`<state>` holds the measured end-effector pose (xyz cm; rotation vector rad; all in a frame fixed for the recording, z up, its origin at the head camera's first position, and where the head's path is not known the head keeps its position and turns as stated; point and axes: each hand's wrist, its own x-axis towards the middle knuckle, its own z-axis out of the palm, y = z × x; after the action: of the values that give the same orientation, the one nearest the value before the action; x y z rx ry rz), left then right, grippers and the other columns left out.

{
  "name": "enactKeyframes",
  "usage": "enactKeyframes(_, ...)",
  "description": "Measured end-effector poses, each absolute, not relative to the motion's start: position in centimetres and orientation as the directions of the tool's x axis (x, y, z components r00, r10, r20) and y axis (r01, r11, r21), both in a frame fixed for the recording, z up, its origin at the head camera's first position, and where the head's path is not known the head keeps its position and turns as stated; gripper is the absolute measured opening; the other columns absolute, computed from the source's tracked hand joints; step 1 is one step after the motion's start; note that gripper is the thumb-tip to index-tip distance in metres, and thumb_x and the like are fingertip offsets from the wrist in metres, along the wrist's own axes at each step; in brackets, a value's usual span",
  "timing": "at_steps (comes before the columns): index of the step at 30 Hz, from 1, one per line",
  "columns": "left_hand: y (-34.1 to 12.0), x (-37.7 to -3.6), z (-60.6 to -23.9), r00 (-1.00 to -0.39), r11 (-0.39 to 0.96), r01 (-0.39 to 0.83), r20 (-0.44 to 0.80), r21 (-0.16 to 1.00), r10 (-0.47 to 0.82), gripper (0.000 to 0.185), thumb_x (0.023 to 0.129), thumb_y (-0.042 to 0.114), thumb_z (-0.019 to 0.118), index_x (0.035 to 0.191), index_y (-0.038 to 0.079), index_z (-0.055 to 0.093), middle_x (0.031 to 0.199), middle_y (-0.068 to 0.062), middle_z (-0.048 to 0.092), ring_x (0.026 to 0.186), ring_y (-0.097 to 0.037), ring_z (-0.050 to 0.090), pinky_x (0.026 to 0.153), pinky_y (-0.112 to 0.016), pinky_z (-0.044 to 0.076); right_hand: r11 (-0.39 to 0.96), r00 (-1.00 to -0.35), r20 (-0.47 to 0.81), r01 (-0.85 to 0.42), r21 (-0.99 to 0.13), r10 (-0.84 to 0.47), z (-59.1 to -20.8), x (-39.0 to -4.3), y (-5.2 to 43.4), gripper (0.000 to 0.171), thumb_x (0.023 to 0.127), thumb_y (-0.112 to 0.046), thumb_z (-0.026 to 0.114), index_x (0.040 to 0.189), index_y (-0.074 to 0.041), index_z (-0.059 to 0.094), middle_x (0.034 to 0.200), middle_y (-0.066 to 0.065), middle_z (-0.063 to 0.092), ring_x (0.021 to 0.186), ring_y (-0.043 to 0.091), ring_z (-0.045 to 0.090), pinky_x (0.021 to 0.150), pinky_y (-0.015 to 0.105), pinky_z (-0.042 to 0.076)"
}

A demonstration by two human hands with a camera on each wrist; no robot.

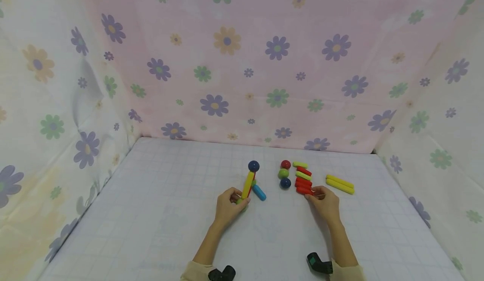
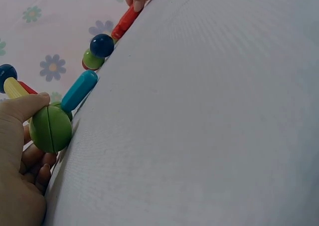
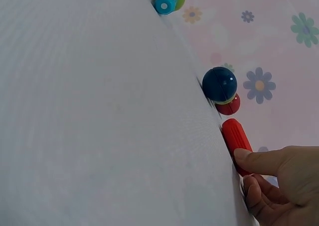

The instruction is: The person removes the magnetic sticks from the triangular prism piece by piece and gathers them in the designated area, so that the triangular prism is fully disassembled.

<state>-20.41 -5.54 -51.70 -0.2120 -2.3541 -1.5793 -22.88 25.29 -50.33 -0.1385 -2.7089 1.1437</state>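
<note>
Three hanging sheets printed with purple, green and orange flowers wall the space: pink sheet at the back, paler ones left and right. The floor of it is a pale gridded tabletop.

Left hand: fingers curled round the base of a small built figure. From the left wrist view the thumb lies over a green ball at that base. A yellow stick rises from it, tilted, with a dark blue ball at its top end. A red stick shows just behind the yellow one. A teal stick juts from the green ball toward the right and lies on the table.

Right hand: fingers curled, fingertips pinching the near end of a red stick, the nearest in a row of red and lime sticks. Hand sits just right of and below that row.

Beside the row, to its left, three loose balls in a line: red ball, lime ball, navy ball. Well to the right of the row, two yellow sticks lie side by side, touching.

Wrist-worn cameras show at the bottom edge, by beige sleeves.
</note>
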Motion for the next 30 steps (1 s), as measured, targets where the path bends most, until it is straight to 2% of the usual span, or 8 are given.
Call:
enactKeyframes(7, -5.5, -20.4, -51.5, -0.947, 0.381, 0.28, 0.318, 0.881, -0.041, 0.023, 0.075, 0.018, 0.078, 0.084, 0.002, 0.064, 0.072, -0.004, 0.061, 0.065, -0.015, 0.057, 0.061, -0.022, 0.048, 0.687, -0.978, 0.126, 0.024, -0.726, 0.167, -50.2, -22.9, 25.5, 0.03, 0.084, -0.016, 0.071, 0.106, 0.002, 0.061, 0.097, 0.018, 0.065, 0.085, 0.027, 0.059, 0.067, 0.013, 0.043)
enactKeyframes(12, -5.5, -20.4, -51.4, -0.943, 0.378, 0.292, 0.33, 0.879, -0.038, 0.022, 0.075, 0.017, 0.078, 0.083, 0.001, 0.064, 0.072, -0.005, 0.061, 0.065, -0.014, 0.057, 0.061, -0.022, 0.048, 0.623, -0.984, 0.034, 0.084, -0.778, 0.174, -49.7, -22.8, 25.4, 0.037, 0.085, -0.02, 0.07, 0.113, 0.001, 0.057, 0.106, 0.018, 0.06, 0.093, 0.027, 0.055, 0.07, 0.013, 0.042)
enactKeyframes(14, -5.6, -20.4, -51.4, -0.945, 0.376, 0.291, 0.326, 0.88, -0.032, 0.023, 0.075, 0.017, 0.077, 0.083, 0.001, 0.064, 0.072, -0.005, 0.061, 0.065, -0.014, 0.057, 0.061, -0.022, 0.048, 0.592, -0.986, 0.003, 0.099, -0.8, 0.169, -49.5, -22.7, 25.3, 0.037, 0.086, -0.016, 0.068, 0.117, 0.0, 0.055, 0.111, 0.02, 0.056, 0.097, 0.028, 0.053, 0.073, 0.015, 0.043)
enactKeyframes(17, -5.6, -20.3, -51.4, -0.954, 0.38, 0.269, 0.298, 0.885, -0.019, 0.023, 0.075, 0.018, 0.077, 0.084, 0.002, 0.063, 0.072, -0.004, 0.061, 0.066, -0.013, 0.055, 0.063, -0.022, 0.048, 0.575, -0.988, 0.02, 0.073, -0.815, 0.154, -49.0, -22.6, 24.9, 0.036, 0.086, -0.005, 0.061, 0.12, 0.001, 0.053, 0.115, 0.022, 0.053, 0.099, 0.031, 0.05, 0.076, 0.021, 0.044)
enactKeyframes(20, -5.7, -20.3, -51.5, -0.968, 0.392, 0.234, 0.251, 0.89, 0.008, 0.023, 0.075, 0.021, 0.077, 0.084, 0.004, 0.063, 0.072, -0.001, 0.059, 0.068, -0.012, 0.054, 0.064, -0.022, 0.046, 0.585, -0.979, 0.127, -0.01, -0.811, 0.16, -48.7, -22.6, 24.1, 0.037, 0.081, 0.003, 0.056, 0.118, 0.002, 0.054, 0.111, 0.022, 0.053, 0.094, 0.029, 0.048, 0.075, 0.021, 0.042)
enactKeyframes(24, -5.9, -20.4, -51.8, -0.975, 0.41, 0.221, 0.215, 0.885, 0.062, 0.024, 0.074, 0.024, 0.077, 0.084, 0.007, 0.063, 0.07, 0.002, 0.057, 0.069, -0.012, 0.052, 0.063, -0.022, 0.042, 0.553, -0.93, 0.329, -0.191, -0.811, 0.161, -48.6, -22.8, 22.5, 0.035, 0.078, 0.008, 0.056, 0.112, 0.005, 0.057, 0.102, 0.022, 0.056, 0.083, 0.023, 0.047, 0.068, 0.013, 0.04)
enactKeyframes(27, -6.0, -20.5, -51.8, -0.971, 0.411, 0.238, 0.215, 0.88, 0.102, 0.024, 0.073, 0.024, 0.077, 0.084, 0.007, 0.063, 0.069, 0.002, 0.058, 0.069, -0.012, 0.051, 0.062, -0.022, 0.041, 0.483, -0.898, 0.43, -0.335, -0.809, 0.096, -48.2, -23.0, 21.1, 0.033, 0.08, 0.008, 0.06, 0.113, 0.006, 0.059, 0.1, 0.022, 0.06, 0.078, 0.018, 0.051, 0.065, 0.011, 0.042)
enactKeyframes(30, -6.2, -20.4, -51.6, -0.965, 0.406, 0.26, 0.224, 0.876, 0.134, 0.024, 0.073, 0.023, 0.077, 0.083, 0.006, 0.063, 0.07, 0.002, 0.058, 0.069, -0.012, 0.051, 0.063, -0.022, 0.041, 0.425, -0.889, 0.458, -0.417, -0.803, -0.007, -47.5, -23.0, 19.4, 0.037, 0.082, 0.002, 0.066, 0.118, 0.004, 0.058, 0.104, 0.023, 0.062, 0.078, 0.018, 0.055, 0.065, 0.017, 0.047)
